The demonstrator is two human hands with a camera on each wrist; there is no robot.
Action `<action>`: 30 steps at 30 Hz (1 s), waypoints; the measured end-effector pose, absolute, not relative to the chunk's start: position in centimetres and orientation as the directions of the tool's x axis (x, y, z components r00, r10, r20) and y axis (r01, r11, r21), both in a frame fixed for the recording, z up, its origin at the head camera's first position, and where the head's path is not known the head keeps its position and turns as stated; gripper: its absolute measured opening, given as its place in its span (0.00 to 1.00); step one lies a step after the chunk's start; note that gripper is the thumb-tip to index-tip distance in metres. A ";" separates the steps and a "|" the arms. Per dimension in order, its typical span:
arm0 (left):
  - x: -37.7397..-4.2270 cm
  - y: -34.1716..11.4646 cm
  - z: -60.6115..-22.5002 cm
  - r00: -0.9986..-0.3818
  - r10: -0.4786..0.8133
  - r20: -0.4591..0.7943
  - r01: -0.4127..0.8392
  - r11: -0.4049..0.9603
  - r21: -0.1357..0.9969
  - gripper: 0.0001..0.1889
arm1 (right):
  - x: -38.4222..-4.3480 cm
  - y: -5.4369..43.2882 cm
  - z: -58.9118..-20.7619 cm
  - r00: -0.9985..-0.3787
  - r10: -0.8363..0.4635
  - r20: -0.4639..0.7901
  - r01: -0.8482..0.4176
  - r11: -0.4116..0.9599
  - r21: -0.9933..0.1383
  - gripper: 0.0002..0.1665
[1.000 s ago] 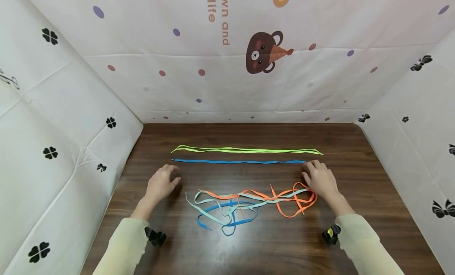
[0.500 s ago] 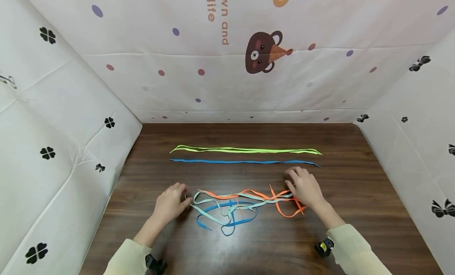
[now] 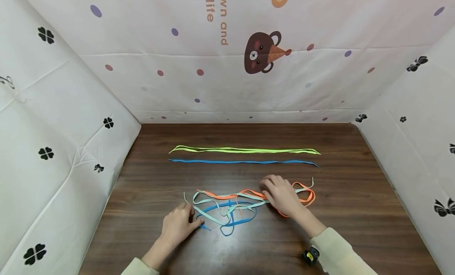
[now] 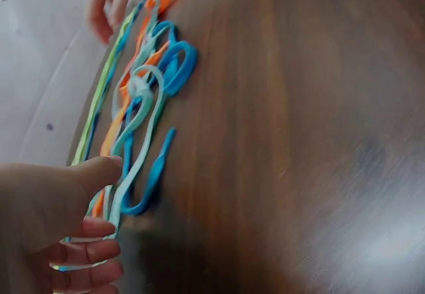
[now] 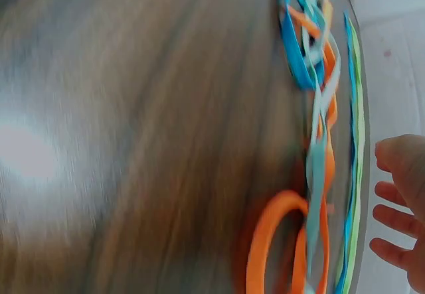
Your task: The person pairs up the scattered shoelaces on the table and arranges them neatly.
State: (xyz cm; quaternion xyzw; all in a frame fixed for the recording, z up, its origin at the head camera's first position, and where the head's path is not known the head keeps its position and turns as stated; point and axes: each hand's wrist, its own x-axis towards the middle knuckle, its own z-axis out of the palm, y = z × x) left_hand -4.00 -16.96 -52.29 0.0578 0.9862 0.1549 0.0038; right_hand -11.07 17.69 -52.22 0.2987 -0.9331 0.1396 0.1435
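Observation:
A loose tangle of flat shoelaces lies on the table: an orange shoelace (image 5: 260, 247), a mint shoelace (image 5: 317, 168) and a blue shoelace (image 4: 157, 171). At the tangle's left end is my left hand (image 3: 179, 223), thumb and fingers apart, close to the blue shoelace's tip. My right hand (image 3: 281, 194) hovers over the right part of the tangle, hiding some of the orange and mint strands. In the right wrist view its fingers are relaxed and hold nothing. Farther back, a straight blue shoelace (image 3: 245, 162) lies parallel to yellow-green shoelaces (image 3: 245, 150).
The dark wooden table (image 3: 249, 251) is enclosed by a printed white cloth (image 3: 213, 85) at the back and both sides. A small black wrist device (image 3: 311, 256) sits at the right sleeve.
Both hands have come toward the tangle's middle, the left moving right and nearer, the right moving left from the straight blue shoelace's end. A mint end now sticks up at right.

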 end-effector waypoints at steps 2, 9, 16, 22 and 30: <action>-3.7 -16.6 -52.8 -0.994 0.108 0.021 0.109 0.950 0.293 0.22 | -10.8 16.6 -52.1 -0.770 -0.545 0.333 -0.619 0.765 -0.179 0.16; -2.9 -15.7 -53.5 -0.998 0.055 -0.009 0.049 0.944 0.328 0.15 | -9.9 13.3 -51.9 -0.721 -0.635 0.279 -0.687 0.707 -0.166 0.16; -3.0 -15.8 -52.7 -0.998 0.064 -0.004 0.057 0.925 0.375 0.11 | -9.4 10.9 -51.8 -0.665 -0.696 0.270 -0.745 0.645 -0.172 0.16; -3.2 -16.1 -51.2 -0.994 0.100 0.052 0.113 0.915 0.387 0.09 | -9.0 9.3 -51.5 -0.624 -0.729 0.283 -0.780 0.602 -0.170 0.15; -3.3 -16.0 -49.2 -0.981 0.149 0.122 0.186 0.892 0.412 0.09 | -8.5 7.5 -51.3 -0.566 -0.746 0.352 -0.823 0.538 -0.184 0.16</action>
